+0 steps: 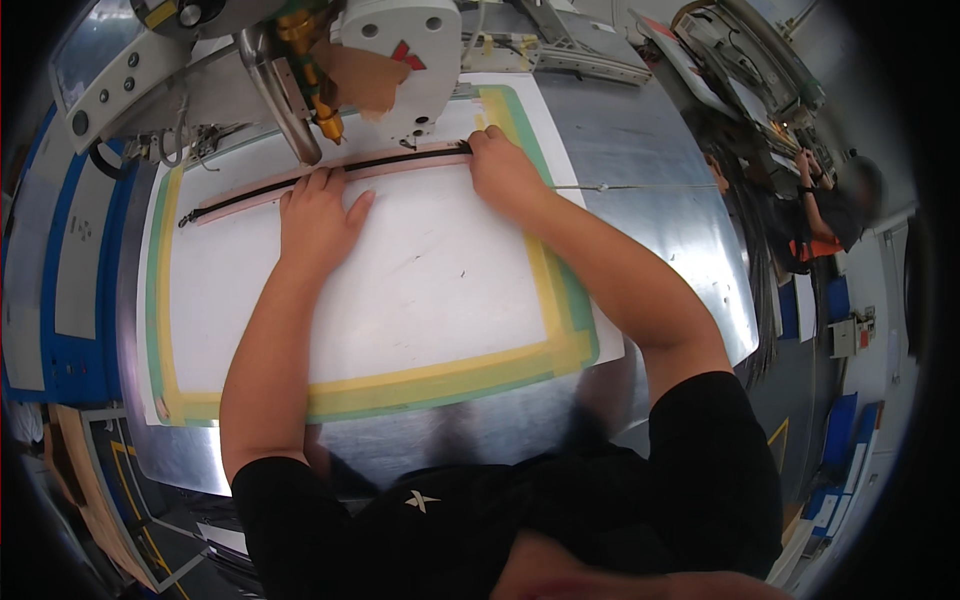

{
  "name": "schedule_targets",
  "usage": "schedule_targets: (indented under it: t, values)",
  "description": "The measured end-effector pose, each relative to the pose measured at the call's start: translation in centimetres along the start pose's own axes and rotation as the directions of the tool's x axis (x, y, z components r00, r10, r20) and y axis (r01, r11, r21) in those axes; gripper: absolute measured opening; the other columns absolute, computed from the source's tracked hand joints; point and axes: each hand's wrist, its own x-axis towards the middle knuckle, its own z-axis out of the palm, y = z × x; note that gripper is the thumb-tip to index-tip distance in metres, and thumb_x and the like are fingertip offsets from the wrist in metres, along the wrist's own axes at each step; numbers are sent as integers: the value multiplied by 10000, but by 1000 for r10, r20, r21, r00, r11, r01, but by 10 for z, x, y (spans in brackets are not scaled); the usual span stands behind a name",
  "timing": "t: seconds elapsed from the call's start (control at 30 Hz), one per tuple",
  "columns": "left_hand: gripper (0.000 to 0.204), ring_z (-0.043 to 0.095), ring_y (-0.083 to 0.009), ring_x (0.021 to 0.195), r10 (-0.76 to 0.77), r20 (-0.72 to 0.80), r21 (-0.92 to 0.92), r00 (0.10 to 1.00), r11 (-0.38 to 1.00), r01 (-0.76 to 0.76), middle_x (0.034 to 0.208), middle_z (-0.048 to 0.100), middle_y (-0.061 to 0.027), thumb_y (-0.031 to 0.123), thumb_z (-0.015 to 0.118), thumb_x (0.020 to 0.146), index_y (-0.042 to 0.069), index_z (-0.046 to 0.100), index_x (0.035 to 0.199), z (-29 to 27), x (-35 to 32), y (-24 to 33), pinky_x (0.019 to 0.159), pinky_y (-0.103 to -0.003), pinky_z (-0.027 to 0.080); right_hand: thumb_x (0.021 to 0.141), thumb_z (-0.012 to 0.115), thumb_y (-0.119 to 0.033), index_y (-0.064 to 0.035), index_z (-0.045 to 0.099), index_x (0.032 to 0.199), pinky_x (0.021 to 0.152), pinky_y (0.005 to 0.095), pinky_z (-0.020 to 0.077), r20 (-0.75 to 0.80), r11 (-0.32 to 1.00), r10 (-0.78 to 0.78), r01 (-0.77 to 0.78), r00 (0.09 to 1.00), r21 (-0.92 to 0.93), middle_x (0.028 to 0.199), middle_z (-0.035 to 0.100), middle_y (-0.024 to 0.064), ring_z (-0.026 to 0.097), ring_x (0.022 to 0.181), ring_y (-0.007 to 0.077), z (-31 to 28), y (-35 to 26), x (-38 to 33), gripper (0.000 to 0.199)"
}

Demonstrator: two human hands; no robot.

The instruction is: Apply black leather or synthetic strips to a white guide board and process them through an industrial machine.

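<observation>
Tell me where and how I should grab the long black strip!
I'd pinch the long black strip by its left end, from the left. It looks thin and narrow, so thumb and finger should do. That end lies uncovered beyond the left hand, while the right hand is at the other end and the white machine head crowds the far side.

Bright, even indoor light washes a white sheet [410, 310], while glare flares off the polished metal tabletop [665, 185] at its right edge and lower left. Soft, dark reflections pool along the front. Fisheye distortion bows the table's sides, blackness swallows the corners, and a co-worker's head [861, 188] blurs at far right.
</observation>
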Motion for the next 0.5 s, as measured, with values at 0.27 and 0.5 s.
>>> schedule_targets:
  t: [0.27,0.5]
  values:
    - [503,593,-370,1240,-25,64,39,998,999,23,1317,652,-172,389,653,991,28,652,1342,-3,-1,0,1046,-512,444,956,627,-145,-1,623,1107,843,499,577,-162,988,101,-80,982,128,1141,618,206,681,1026,421,7,-11,-16,208]
    - [535,585,-364,1270,-13,61,59,998,998,9,1368,634,-161,421,639,1000,35,637,1371,-1,-4,0,1062,-516,428,959,585,-95,-9,650,1129,829,494,585,-41,997,63,-61,997,40,1144,612,193,708,984,380,4,-12,-19,202]
